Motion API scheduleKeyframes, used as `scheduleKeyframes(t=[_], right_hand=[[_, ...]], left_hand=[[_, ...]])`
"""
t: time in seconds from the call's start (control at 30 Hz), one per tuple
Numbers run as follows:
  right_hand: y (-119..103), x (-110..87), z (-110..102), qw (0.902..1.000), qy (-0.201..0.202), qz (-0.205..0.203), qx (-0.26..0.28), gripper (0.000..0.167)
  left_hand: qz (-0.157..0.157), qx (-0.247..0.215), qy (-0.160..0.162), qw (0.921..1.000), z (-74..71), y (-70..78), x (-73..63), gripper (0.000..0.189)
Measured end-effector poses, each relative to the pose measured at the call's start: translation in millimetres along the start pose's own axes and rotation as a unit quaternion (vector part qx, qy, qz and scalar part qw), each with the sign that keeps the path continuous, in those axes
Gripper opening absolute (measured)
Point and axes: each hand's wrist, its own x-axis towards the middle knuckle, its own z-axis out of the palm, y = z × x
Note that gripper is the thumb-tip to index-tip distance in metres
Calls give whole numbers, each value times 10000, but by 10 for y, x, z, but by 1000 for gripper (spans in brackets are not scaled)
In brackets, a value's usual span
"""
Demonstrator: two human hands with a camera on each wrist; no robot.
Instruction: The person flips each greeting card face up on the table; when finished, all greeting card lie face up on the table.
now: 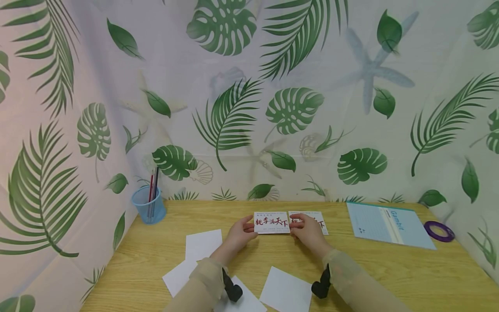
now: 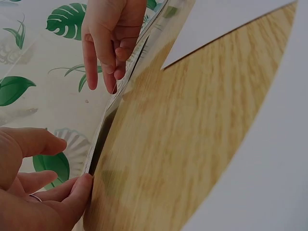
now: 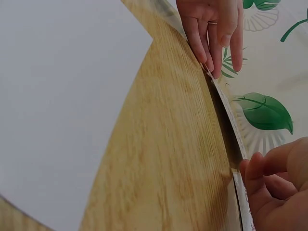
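Note:
A white greeting card with red Chinese characters (image 1: 271,222) stands between the two hands, its underside slightly off the table in the right wrist view. My left hand (image 1: 238,236) pinches its left edge with thumb and fingertips; a ring shows on one finger of the left hand (image 2: 45,190). At the card's right edge, my right hand (image 1: 308,234) pinches with its fingertips, seen close in the right wrist view as the right hand (image 3: 276,185). A second, matching card (image 1: 320,220) lies just to the right, partly hidden behind the right hand.
Several blank white sheets lie in front, among them one sheet (image 1: 286,289) between the forearms and another sheet (image 1: 202,243) at left. A blue cup (image 1: 142,207) with pencils stands back left. At right are a light-blue notebook (image 1: 390,225) and a purple tape ring (image 1: 439,231).

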Motion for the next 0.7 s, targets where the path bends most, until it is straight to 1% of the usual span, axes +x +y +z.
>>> scheduleKeyframes(t=[0.33,0.53,0.7], right_hand=[[-4,-30,-10,10000,1,-16,10,39],[-15,-46,-21,10000,7,-36,75,38],[-38,-81,-23,9998,-46,-102,148,37]], left_hand=[[14,88,-13,10000,-10,9,-39,66],[26,52,66,10000,-37,1,-54,66],[178,126,92,9997,-53,-1,-79,65]])
